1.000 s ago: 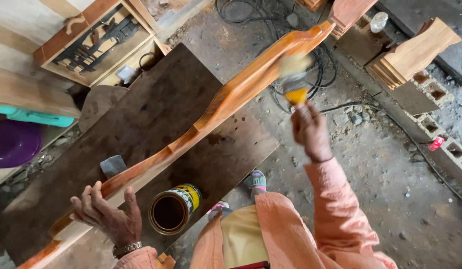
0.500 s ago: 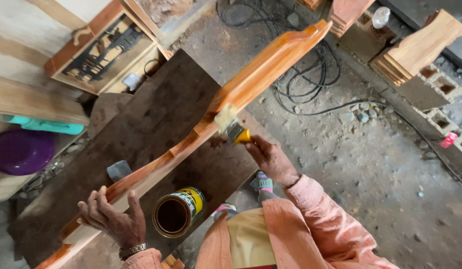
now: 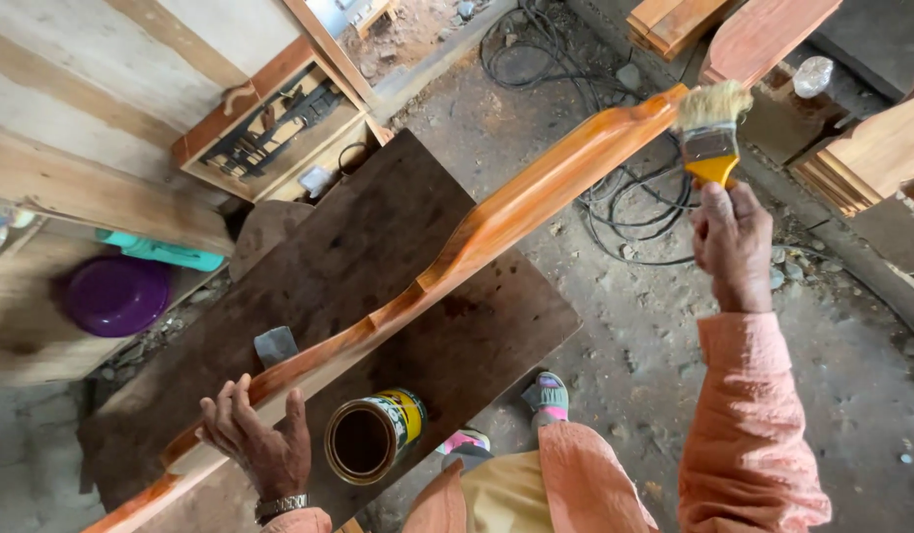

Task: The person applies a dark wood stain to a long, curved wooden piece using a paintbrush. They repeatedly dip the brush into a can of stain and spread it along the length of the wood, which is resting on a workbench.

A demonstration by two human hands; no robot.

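Two hands — right (image 3: 730, 237) gripping bristly yellow-handled brush (image 3: 711, 133), left (image 3: 259, 444) spread, steadying glossy curved rail (image 3: 496, 222).

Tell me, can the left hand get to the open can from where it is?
Probably yes. The left hand rests on the long wooden piece, and the open can stands right beside it on the dark board with nothing between them.

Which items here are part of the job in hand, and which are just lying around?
In use: right hand, paintbrush, long carved wooden rail, left hand steadying it, open varnish can, dark board.

Lying about: purple bowl, black cables, wooden tool tray, stacked timber.
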